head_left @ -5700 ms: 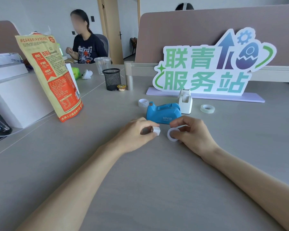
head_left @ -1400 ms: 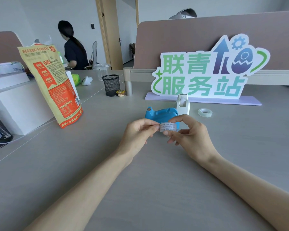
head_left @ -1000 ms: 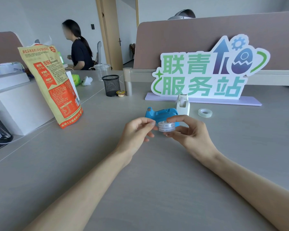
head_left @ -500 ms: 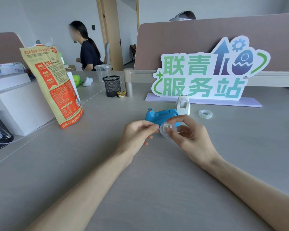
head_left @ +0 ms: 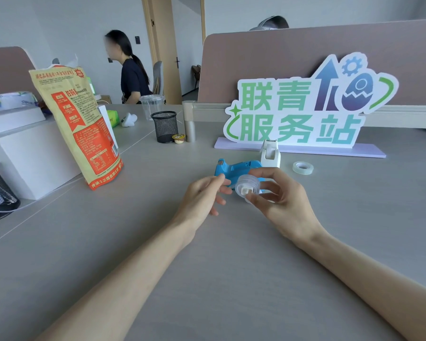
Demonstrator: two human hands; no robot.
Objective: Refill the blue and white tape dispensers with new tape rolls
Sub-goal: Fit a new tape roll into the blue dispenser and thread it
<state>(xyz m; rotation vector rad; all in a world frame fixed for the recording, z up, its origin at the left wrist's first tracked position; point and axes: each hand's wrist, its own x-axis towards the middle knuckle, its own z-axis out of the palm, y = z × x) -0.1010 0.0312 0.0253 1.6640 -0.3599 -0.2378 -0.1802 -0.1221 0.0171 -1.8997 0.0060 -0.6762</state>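
My right hand (head_left: 282, 205) holds a clear tape roll (head_left: 248, 185) with a white core piece in its middle, a little above the desk. My left hand (head_left: 202, 198) hovers just left of the roll, fingers loosely apart, holding nothing. Directly behind the roll lies the blue tape dispenser (head_left: 234, 169), partly hidden by my fingers. The white tape dispenser (head_left: 270, 154) stands upright just behind it to the right. A second clear tape roll (head_left: 303, 167) lies flat on the desk to the right of the white dispenser.
A green-lettered sign on a lilac base (head_left: 303, 104) stands behind the dispensers. A tall orange snack bag (head_left: 78, 124) leans on white boxes (head_left: 22, 153) at left. A black mesh pen cup (head_left: 164, 126) and small cup (head_left: 178, 138) sit further back. A person sits at the far desk.
My right hand turned the tape roll so its face with the white core points toward me. My left hand let go of the roll and drew slightly away to the left.
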